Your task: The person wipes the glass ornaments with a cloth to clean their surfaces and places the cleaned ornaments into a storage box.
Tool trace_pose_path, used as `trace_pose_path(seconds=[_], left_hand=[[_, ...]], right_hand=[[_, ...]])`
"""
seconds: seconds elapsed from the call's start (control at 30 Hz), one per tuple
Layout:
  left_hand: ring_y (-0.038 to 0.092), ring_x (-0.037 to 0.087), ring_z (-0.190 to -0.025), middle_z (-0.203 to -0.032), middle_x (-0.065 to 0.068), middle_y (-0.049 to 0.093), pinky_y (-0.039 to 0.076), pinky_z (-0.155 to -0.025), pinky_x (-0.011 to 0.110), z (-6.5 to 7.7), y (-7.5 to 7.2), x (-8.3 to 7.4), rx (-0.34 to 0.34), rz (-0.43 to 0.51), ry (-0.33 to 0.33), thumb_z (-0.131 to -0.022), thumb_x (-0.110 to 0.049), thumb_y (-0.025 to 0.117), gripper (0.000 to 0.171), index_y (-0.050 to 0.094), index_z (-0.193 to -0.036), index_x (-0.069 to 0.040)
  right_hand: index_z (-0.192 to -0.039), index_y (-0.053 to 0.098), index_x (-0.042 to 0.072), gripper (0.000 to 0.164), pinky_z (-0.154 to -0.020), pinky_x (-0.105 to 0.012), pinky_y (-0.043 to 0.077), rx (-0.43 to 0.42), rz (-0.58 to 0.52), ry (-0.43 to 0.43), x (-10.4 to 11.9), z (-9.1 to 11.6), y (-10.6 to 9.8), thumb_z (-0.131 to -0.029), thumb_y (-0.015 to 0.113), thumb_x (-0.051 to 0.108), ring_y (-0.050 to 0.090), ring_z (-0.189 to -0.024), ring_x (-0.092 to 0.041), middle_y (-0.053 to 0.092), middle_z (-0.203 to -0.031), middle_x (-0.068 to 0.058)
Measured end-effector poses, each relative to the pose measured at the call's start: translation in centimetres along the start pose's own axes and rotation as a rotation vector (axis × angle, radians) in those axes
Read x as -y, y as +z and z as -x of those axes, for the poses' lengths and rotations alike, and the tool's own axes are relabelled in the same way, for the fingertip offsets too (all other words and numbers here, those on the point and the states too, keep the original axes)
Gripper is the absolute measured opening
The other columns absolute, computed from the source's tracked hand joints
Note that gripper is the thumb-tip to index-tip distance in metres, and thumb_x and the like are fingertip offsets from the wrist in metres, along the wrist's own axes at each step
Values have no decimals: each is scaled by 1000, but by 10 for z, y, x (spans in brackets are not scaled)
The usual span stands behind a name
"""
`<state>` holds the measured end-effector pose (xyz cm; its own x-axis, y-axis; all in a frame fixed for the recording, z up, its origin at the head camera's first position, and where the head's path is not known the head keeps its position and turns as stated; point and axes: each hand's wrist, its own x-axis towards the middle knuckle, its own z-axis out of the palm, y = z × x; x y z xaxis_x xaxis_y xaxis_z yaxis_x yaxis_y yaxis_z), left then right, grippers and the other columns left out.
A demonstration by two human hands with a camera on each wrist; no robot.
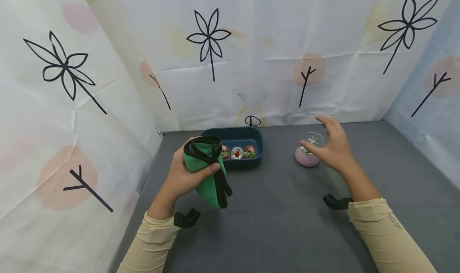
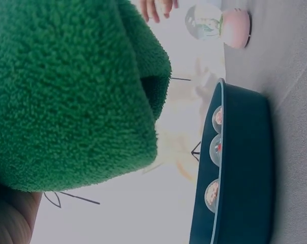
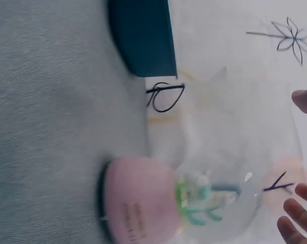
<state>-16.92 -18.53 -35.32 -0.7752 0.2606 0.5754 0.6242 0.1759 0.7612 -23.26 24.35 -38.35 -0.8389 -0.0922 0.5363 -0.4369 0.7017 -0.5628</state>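
Note:
My left hand (image 1: 181,175) grips a folded green cloth (image 1: 206,185) with dark edging, thumb across its front. In the left wrist view the fluffy cloth (image 2: 72,96) fills much of the picture. On the right, my right hand (image 1: 332,149) is held beside a snow globe (image 1: 306,158), thumb and fingers spread apart around its clear dome. The globe has a pink base (image 3: 141,201) and small green and white figures inside. In the right wrist view a gap shows between the fingertips and the dome.
A dark blue rectangular tray (image 1: 259,155) stands by the back wall, partly behind the cloth. Several small clear globes (image 1: 237,152) with coloured figures sit in it. A grey tabletop (image 1: 273,225) lies beneath, with patterned white curtains (image 1: 251,65) on its sides.

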Motion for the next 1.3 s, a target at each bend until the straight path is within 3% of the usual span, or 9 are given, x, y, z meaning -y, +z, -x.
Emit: trace_pose_path(seconds=[0.27,0.67,0.87,1.1,1.3], left_hand=[[72,21,-107,-124,3,72,63,-90,35,0,0,-1,11,10,-3,-83,-2,89,63,65,-138,-20],[72,18,-108,-125,2,71,62,-91,34,0,1,0,16,-16,-6,-84,-6,90,63,65,-140,-20],[71,19,-109,-126,2,70,61,-92,34,0,2,0,19,-11,-9,-84,-6,90,64,64,-141,-20],[71,19,-108,-126,1,70,62,-92,33,0,2,-1,21,-3,-8,-84,-6,89,64,64,-141,-19],[73,21,-100,-119,4,70,63,-87,36,-1,2,0,30,57,12,-86,-6,88,57,64,-137,-14]], right_hand=[[-170,20,11,108,-109,-72,41,79,-120,215,-24,20,-1,-89,88,25,39,-143,-55,31,-162,-31],[-171,2,6,115,-110,-71,44,232,-229,407,-54,25,9,-93,84,27,33,-149,-58,21,-169,-36],[-168,12,-2,108,-102,-68,51,289,-189,428,-62,24,12,-93,84,28,37,-147,-58,26,-164,-40],[-159,29,-9,93,-91,-44,52,322,-181,401,-70,24,19,-92,84,24,45,-142,-55,44,-153,-35],[-156,35,-8,88,-84,-33,50,312,-204,408,-71,25,25,-91,86,23,50,-138,-52,49,-149,-34]])
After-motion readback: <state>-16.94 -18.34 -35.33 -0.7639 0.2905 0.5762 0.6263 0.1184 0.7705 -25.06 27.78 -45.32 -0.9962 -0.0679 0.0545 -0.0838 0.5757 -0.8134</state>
